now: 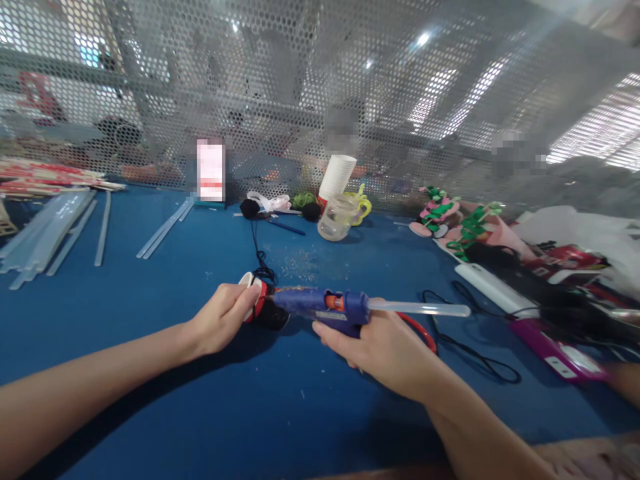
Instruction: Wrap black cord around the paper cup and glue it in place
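A blue hot glue gun (305, 303) lies in the grip of my right hand (380, 343), its nozzle pointing left. From its back end sticks a long clear glue stick (425, 308). Pinched in my left hand (225, 317) is a small red, white and black piece (259, 303), whose exact kind I cannot make out. The nozzle tip is at this piece, touching or very close to it. Black cord (264, 270) lies just behind the piece and leads to a black yarn ball (250, 209).
Many glue sticks (45, 230) lie at the left on the blue table (165, 407). A lit phone (211, 172), a clear plastic cup (335, 219) and stacked paper cups (339, 175) stand at the back. At right are a purple power strip (555, 350), cables and another person's arm (625, 381).
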Demonstrator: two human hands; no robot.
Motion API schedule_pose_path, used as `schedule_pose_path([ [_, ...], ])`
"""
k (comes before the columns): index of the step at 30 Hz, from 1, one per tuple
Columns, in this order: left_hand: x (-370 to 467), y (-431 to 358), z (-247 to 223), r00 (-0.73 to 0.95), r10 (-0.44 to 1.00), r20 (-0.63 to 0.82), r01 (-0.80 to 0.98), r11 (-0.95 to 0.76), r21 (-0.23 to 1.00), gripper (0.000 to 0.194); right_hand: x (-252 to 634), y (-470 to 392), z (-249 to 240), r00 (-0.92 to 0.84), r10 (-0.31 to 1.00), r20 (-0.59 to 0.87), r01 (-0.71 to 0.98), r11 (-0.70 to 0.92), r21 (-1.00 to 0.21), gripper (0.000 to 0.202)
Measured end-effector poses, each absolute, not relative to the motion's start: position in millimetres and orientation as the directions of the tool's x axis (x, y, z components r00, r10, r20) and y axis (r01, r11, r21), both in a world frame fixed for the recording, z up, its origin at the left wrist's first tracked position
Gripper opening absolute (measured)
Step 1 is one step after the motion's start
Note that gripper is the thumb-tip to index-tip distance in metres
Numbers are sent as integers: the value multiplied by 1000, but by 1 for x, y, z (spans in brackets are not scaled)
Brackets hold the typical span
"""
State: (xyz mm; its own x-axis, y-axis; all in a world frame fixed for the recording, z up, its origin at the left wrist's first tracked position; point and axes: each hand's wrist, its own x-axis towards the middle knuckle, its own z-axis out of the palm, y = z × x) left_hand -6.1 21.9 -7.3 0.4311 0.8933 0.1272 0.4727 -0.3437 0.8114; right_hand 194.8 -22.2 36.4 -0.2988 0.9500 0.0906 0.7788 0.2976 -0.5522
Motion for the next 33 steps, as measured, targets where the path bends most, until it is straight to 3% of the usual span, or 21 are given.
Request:
schedule_pose_path([
  [11, -9, 22, -9, 495, 843, 212, 499, -475, 725, 38, 197, -17, 38, -245, 969, -36, 672, 143, -727, 25],
  [19, -7, 23, -12, 504, 814, 289, 479, -542, 690, 37, 198, -19, 41, -256, 965, -65, 666, 127, -735, 25],
  [33, -9, 22, -11, 544, 787, 292, 482, -578, 659, 37, 197, -17, 39, -221, 975, -26, 658, 129, -742, 24],
])
